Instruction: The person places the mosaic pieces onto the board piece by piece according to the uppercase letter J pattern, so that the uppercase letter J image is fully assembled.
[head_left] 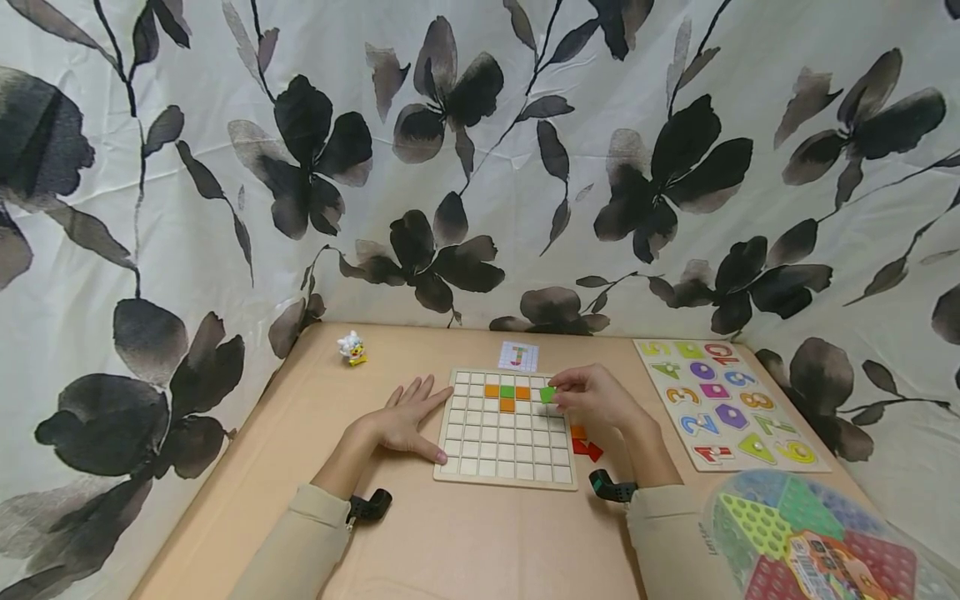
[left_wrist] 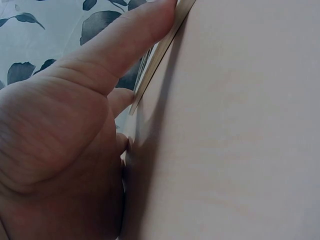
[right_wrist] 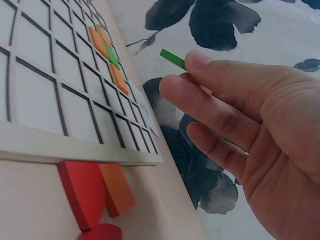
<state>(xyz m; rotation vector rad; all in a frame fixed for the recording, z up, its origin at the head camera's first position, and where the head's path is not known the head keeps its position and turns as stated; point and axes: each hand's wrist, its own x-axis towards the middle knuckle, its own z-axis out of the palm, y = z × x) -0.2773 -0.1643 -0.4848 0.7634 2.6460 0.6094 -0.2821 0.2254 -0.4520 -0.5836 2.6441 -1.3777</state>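
Observation:
A wooden grid board (head_left: 506, 481) lies on the table, with three orange tiles (head_left: 507, 406) and one green tile (head_left: 507, 391) set in its upper cells. My right hand (head_left: 600, 400) pinches a loose green tile (head_left: 547, 395) between thumb and fingers, raised over the board's upper right. In the right wrist view, that green tile (right_wrist: 172, 58) shows edge-on at the fingertips. With fingers spread, my left hand (head_left: 405, 423) rests along the board's left edge. Its thumb (left_wrist: 150, 30) touches the board's side in the left wrist view.
Red pieces (right_wrist: 85, 195) and an orange piece (right_wrist: 117, 190) lie beside the board's right edge. A small pattern card (head_left: 518, 356) sits behind the board. Around stand a toy figure (head_left: 351, 348), a number puzzle (head_left: 693, 396) and a clear plastic container (head_left: 813, 500).

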